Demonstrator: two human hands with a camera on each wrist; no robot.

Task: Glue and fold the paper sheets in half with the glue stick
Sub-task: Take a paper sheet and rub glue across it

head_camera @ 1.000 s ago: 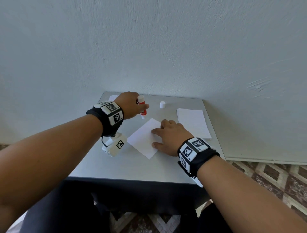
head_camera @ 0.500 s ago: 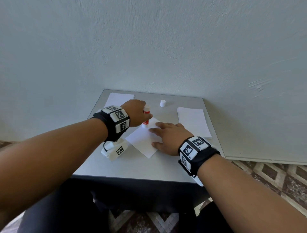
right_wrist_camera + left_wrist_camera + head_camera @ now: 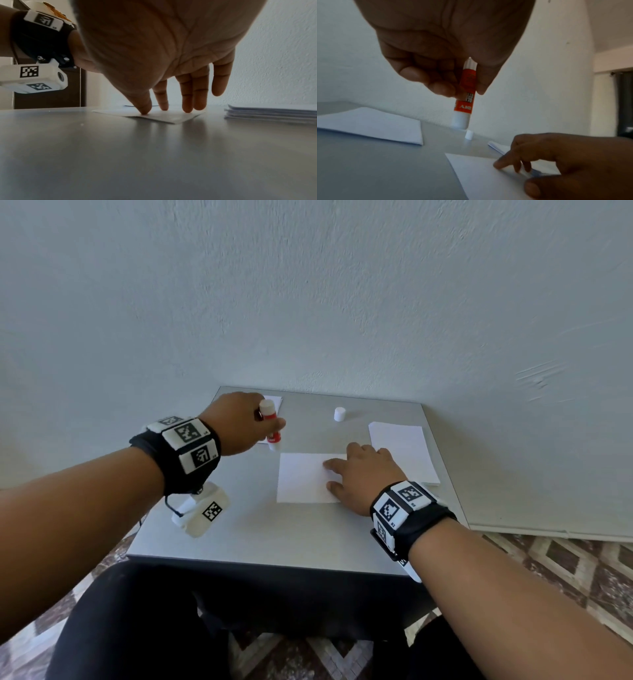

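Observation:
A white paper sheet [image 3: 303, 478] lies flat on the grey table [image 3: 260, 529], squared to the table's edge. My right hand [image 3: 359, 474] presses its right side with straight fingers [image 3: 163, 102]. My left hand [image 3: 239, 422] grips an uncapped red and white glue stick [image 3: 272, 424], tip down, just beyond the sheet's far left corner. In the left wrist view the glue stick [image 3: 464, 100] hangs above the table, off the sheet [image 3: 481, 174]. The white cap [image 3: 339, 414] stands at the back of the table.
A stack of white sheets [image 3: 402, 448] lies at the right, also seen as a low pile [image 3: 271, 113]. Another paper [image 3: 373, 128] lies at the back left, behind my left hand. The wall rises directly behind the table.
My right hand has turned the sheet from a diagonal lie to square with the table. My left hand has lifted the glue stick off the sheet and back to the far left.

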